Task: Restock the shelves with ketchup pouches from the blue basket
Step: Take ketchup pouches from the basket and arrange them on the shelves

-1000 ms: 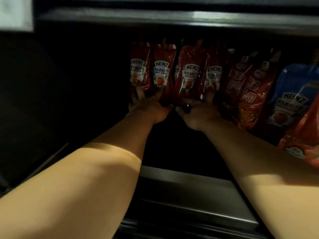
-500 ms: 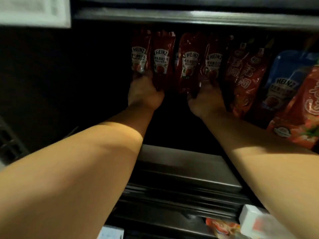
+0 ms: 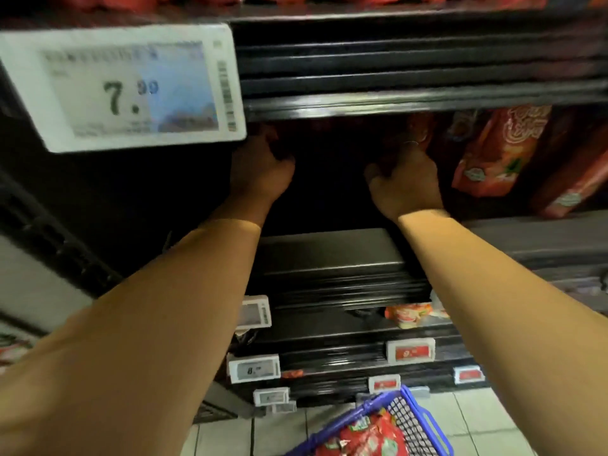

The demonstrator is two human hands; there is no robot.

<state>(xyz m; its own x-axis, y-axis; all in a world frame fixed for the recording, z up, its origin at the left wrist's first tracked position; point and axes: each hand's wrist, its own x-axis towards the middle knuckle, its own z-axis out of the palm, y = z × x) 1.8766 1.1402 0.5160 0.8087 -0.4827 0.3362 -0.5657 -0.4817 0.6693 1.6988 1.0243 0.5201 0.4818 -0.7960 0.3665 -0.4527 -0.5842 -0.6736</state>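
Both my arms reach deep into a dark shelf bay. My left hand (image 3: 260, 169) has its fingers curled round the base of a dark red ketchup pouch (image 3: 272, 134). That pouch is mostly hidden behind the shelf edge above. My right hand (image 3: 406, 181) grips the bottom of another ketchup pouch (image 3: 419, 126), of which only a dim red strip shows. The blue basket (image 3: 409, 403) stands on the floor at the lower right, with red pouches (image 3: 365, 437) inside it.
A large white price tag (image 3: 121, 87) hangs from the upper shelf rail (image 3: 411, 103) at the left. Orange-red pouches (image 3: 493, 153) lean on the same shelf to the right. Below are a black shelf lip (image 3: 329, 255), lower shelves with small price tags (image 3: 409, 351), and a tiled floor (image 3: 477, 419).
The view has dropped and pulled back, so the row of Heinz pouches is now hidden by the upper shelf rail. The basket and lower shelves have come into sight. Both hands stay at the pouches.
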